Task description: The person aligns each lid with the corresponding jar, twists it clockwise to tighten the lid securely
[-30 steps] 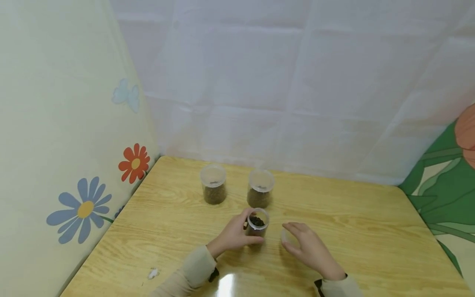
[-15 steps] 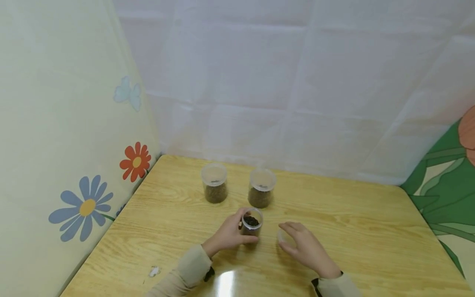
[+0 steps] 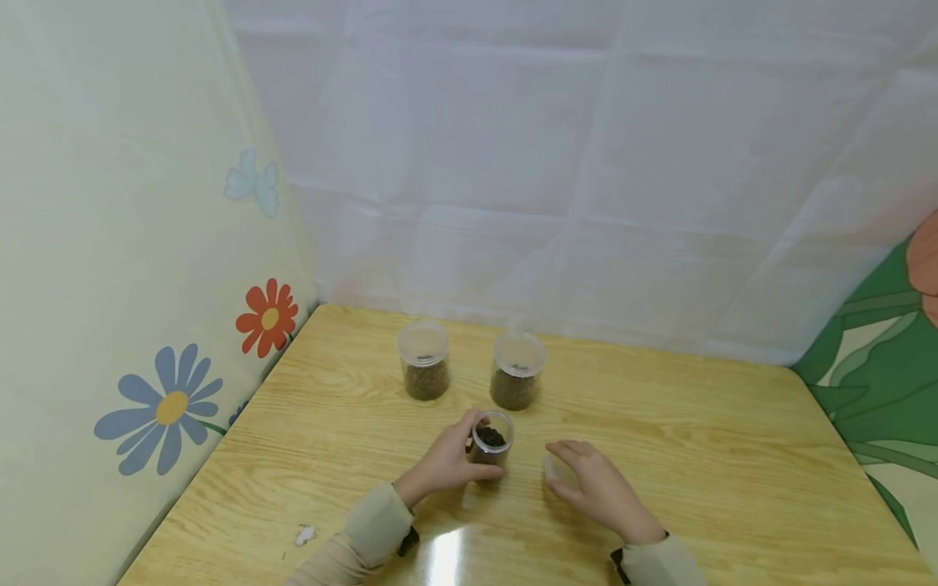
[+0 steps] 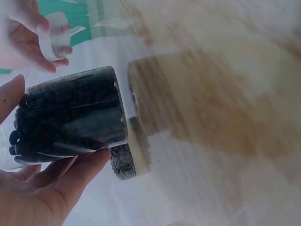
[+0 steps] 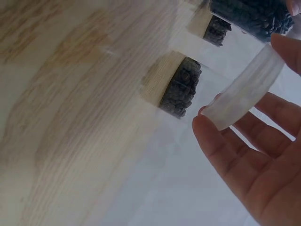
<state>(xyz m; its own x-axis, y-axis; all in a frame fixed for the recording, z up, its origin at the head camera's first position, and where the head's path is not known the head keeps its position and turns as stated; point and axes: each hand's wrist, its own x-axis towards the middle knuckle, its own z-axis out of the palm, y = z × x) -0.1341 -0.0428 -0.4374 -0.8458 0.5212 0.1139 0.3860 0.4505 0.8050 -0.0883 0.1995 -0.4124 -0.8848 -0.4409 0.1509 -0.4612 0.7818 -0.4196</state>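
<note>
My left hand (image 3: 447, 464) grips an uncovered clear jar (image 3: 489, 456) full of dark beans, thumb on the near side and fingers around the far side. In the left wrist view the bean jar (image 4: 70, 115) shows a gap between its base and its reflection, so it is held just off the table. To its right, my right hand (image 3: 601, 488) holds a translucent lid (image 5: 247, 89) by the rim, between thumb and fingers. The lid (image 4: 55, 36) is tilted on edge, apart from the jar.
Two lidded clear jars, a left one (image 3: 425, 378) and a right one (image 3: 515, 387), stand behind the hands, each partly filled with dark contents. The wood-grain table (image 3: 696, 423) meets a white cloth backdrop (image 3: 469, 163). A small white mark (image 3: 304, 535) shows at the front left.
The held jar has moved a little left with my left hand. My right hand, with the lid, has also shifted slightly left. Both back jars stay put.
</note>
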